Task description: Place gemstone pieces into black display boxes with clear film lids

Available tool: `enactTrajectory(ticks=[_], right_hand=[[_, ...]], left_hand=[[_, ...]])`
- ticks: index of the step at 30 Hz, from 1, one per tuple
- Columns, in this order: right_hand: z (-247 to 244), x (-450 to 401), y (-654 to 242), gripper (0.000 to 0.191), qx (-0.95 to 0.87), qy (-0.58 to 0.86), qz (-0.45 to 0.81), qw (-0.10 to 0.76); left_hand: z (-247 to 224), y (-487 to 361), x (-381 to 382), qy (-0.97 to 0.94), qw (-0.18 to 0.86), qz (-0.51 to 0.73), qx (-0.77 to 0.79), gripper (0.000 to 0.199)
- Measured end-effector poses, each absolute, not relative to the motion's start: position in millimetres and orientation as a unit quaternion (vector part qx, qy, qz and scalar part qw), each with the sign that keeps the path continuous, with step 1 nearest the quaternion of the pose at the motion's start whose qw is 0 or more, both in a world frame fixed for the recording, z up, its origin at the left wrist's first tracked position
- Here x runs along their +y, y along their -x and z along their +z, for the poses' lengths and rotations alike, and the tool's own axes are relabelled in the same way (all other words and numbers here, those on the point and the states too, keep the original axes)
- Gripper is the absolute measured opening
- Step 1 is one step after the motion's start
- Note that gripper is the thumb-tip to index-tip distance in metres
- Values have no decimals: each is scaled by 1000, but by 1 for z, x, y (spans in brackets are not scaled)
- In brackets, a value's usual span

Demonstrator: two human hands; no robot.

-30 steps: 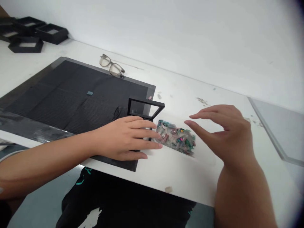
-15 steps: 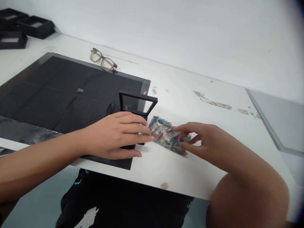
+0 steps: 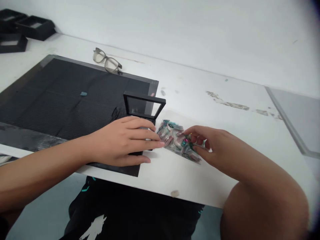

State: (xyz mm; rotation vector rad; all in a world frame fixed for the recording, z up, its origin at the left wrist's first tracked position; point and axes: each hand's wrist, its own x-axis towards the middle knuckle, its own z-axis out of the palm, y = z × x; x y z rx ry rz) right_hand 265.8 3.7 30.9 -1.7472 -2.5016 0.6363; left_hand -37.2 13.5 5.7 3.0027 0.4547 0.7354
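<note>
My left hand lies palm down over a small black case, fingers stretched and holding nothing. The case's windowed lid is raised; most of its base is hidden under this hand. Beside its fingertips, a clear plastic bag or tray holds several shiny pieces like false nails, pink, clear and teal. At its right side is my right hand, with thumb and fingers curled in among the pieces. A green piece shows between the thumb and fingers; what exactly they pinch is partly hidden.
A black mat covers the table's left part, with one teal piece on it. Glasses rest at its back edge. Black frame-like boxes are at the far left. A pale loose piece lies near the front edge.
My right hand's fingers have curled further in over the pieces. My left hand stays over the case. The view has shifted slightly.
</note>
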Motion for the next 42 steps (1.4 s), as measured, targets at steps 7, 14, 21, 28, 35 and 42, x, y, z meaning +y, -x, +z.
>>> enactTrajectory(ticks=[7,14,21,28,35,42], right_hand=[[34,8,-265,34,-820,536,202,21],[43,12,-271,23,-812,513,252,121],[52,10,-274,20,-772,537,299,159],[46,11,-271,22,-728,566,329,203],[49,11,-267,23,-720,549,367,214],[57,8,-261,17,-770,517,325,183]], left_hand=[[6,38,14,-960,12,237,146,42],[6,39,13,-960,22,238,147,42],[6,39,12,-962,17,232,146,41],[8,40,12,-961,14,231,152,38],[8,40,11,-960,19,234,153,38],[8,40,12,-961,20,230,150,39]])
